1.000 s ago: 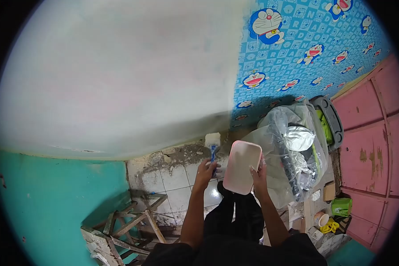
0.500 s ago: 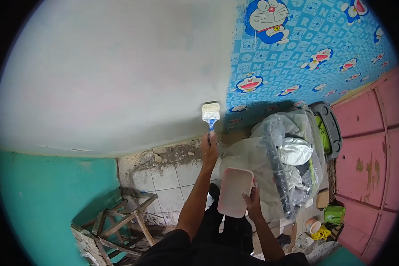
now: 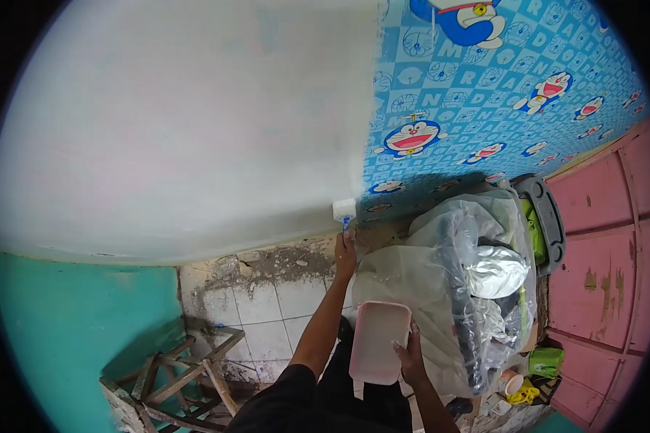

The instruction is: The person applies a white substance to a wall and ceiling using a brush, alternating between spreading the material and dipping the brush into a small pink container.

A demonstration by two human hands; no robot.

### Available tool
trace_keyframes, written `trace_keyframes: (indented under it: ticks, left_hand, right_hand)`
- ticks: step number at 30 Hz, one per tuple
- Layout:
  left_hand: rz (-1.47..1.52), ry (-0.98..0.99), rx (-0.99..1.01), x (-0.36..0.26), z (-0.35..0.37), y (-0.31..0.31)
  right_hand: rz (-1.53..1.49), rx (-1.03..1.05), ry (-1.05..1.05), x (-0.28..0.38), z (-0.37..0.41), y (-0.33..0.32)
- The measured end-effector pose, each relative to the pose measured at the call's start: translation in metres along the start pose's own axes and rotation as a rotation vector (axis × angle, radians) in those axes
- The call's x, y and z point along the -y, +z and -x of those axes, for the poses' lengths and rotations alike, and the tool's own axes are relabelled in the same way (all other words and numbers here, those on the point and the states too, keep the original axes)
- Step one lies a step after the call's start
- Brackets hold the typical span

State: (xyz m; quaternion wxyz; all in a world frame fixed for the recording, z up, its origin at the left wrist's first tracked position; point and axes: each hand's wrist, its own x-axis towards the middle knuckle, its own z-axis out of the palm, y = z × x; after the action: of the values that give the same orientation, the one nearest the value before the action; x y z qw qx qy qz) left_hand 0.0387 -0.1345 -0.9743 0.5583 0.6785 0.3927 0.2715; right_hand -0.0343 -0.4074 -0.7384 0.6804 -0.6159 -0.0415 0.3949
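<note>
My left hand (image 3: 346,256) is closed around the blue-and-white handle of a wide paintbrush (image 3: 344,211). Its pale bristles lie against the lower part of the whitish wall (image 3: 195,130), just left of the edge of blue cartoon wallpaper (image 3: 440,94). Lower down, my right hand (image 3: 410,359) grips the right side of a shallow pinkish-white tray (image 3: 380,343) in front of my body. The thumb rests over the tray's rim, while the other fingers are mostly hidden beneath it. The inside of the tray looks pale.
Plastic-covered belongings (image 3: 477,281) stand against the wallpapered side, with a grey plastic piece (image 3: 547,216) behind. A wooden frame (image 3: 173,382) stands at lower left by the green wall (image 3: 72,317). Dirty white tiles (image 3: 267,339) cover the floor. A pink panelled surface (image 3: 599,274) bounds the right.
The brush in my left hand has moved down the wall, nearer its bottom edge. The tray appears lower in view, still held by my right hand. The camera view has shifted slightly.
</note>
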Motion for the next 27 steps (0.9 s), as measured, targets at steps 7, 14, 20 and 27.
trace_keyframes:
  ticks: [7, 14, 20, 27]
  left_hand:
    - [-0.171, -0.077, 0.045, 0.128, -0.006, 0.026]
    - [-0.312, -0.384, 0.337, 0.243, -0.028, 0.042]
    - [0.442, -0.773, 0.226, 0.146, -0.063, 0.036]
    - [0.478, -0.547, 0.007, -0.059, -0.018, 0.004]
  right_hand:
    - [-0.084, -0.050, 0.080, -0.031, -0.006, -0.011]
    - [-0.114, -0.130, 0.180, -0.067, 0.001, -0.028]
    - [-0.077, -0.175, 0.144, -0.075, -0.003, -0.032]
    - [-0.216, -0.195, 0.101, -0.045, -0.010, -0.019]
